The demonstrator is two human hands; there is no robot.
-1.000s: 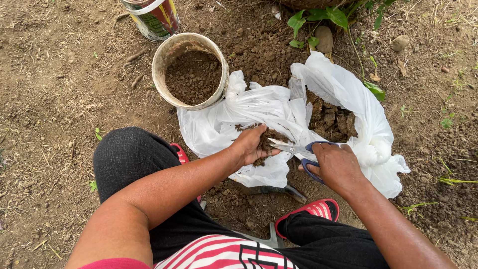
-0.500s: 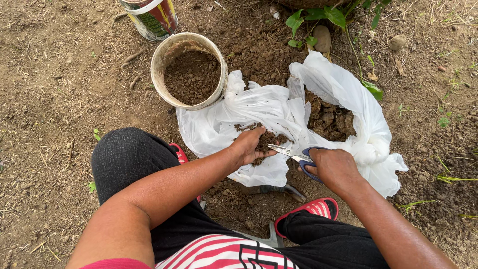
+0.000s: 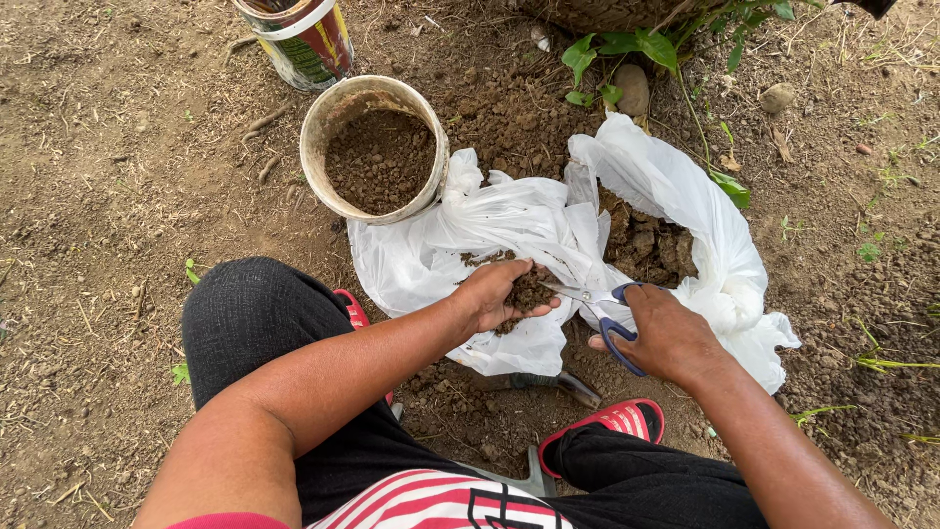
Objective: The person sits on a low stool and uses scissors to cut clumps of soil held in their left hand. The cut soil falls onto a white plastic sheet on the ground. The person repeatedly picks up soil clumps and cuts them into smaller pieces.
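The white plastic bag lies spread on the bare dirt ground in front of the crouching person, between their knees and a soil-filled bucket; its far end is bunched around a heap of dark soil clods. The left hand is curled, palm up, pinching a fold of the film together with a small handful of loose soil. The right hand is closed through the blue handles of a pair of scissors, whose blades stand slightly apart and point at the fold held by the left hand. The bag looks thin, limp and crinkled, slightly glossy and smeared with earth. It should weigh almost nothing itself, but the soil drags it down, and such film likely slips and tears easily; pulling a fold taut near the blades seems the surest hold. A painted tin can stands beyond the bucket, and leafy shoots grow nearby.
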